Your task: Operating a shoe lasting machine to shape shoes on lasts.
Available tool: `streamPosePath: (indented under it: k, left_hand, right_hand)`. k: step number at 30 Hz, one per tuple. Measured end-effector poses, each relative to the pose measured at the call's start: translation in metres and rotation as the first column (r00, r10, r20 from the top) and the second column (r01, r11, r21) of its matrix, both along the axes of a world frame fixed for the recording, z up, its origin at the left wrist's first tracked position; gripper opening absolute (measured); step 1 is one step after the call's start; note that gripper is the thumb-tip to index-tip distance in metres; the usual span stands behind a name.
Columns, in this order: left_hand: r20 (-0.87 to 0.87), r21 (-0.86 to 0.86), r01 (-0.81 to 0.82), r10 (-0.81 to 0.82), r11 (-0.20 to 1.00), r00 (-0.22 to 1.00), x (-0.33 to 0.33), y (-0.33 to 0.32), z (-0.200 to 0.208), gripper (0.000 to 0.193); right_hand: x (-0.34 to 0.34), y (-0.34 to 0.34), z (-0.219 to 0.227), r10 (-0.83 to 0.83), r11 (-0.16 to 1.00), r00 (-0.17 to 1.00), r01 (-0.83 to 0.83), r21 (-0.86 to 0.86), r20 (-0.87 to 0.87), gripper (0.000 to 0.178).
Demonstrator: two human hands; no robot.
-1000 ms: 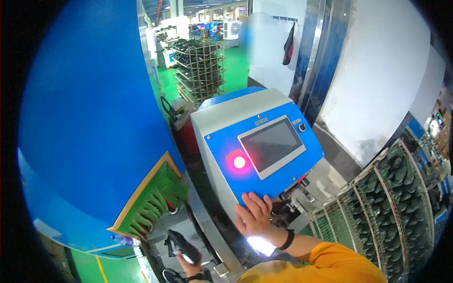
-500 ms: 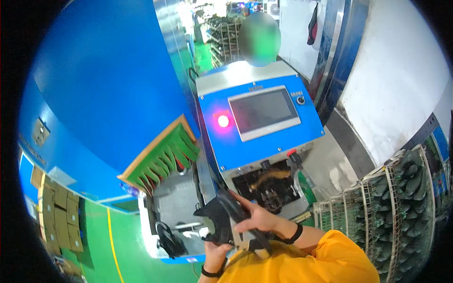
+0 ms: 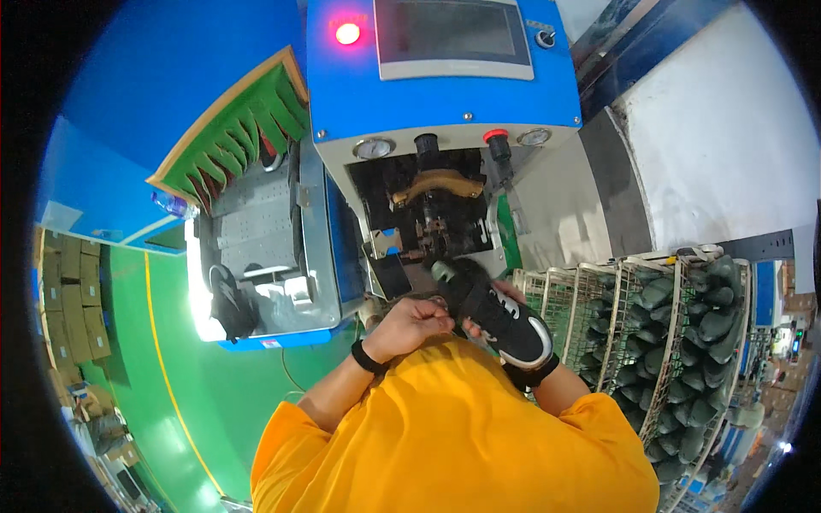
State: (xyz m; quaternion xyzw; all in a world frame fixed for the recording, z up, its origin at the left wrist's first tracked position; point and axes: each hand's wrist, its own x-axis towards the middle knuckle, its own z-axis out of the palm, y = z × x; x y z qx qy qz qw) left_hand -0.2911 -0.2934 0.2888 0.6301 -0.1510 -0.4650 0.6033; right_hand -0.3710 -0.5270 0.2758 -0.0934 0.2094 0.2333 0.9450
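A black sneaker (image 3: 511, 332) with white trim on its toe is tilted in front of my body, its dark opening end toward the machine. My right hand (image 3: 506, 301) is closed around it, partly hidden under the shoe. My left hand (image 3: 415, 325) is beside the shoe's opening end, with its fingers curled together; whatever they pinch, if anything, is too small to make out. Just beyond both hands is the machine's dark work opening (image 3: 428, 205), where a curved tan pad (image 3: 438, 183) sits above metal clamp parts.
The blue machine panel (image 3: 445, 101) carries a lit red lamp (image 3: 347, 34), a screen and a red button (image 3: 495, 137). At left, a conveyor (image 3: 252, 214) with green curtain strips (image 3: 248, 141) bears a black shoe (image 3: 229, 303). A wire rack (image 3: 599, 325) of dark shoe-shaped forms stands right.
My view has tipped down toward my body. The shoe, earlier between both hands, has turned and now lies in my right hand, toe toward me. My left hand has curled beside its opening.
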Motion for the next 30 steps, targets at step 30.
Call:
streamPosePath:
  k: [30]
  left_hand:
    - [-0.632,0.083,-0.497,0.431,0.864,0.644,0.062,0.038,-0.121,0.016]
  right_hand:
    - [0.157,0.060,-0.008,0.258,-0.865,0.912,0.071,-0.496,-0.320,0.083]
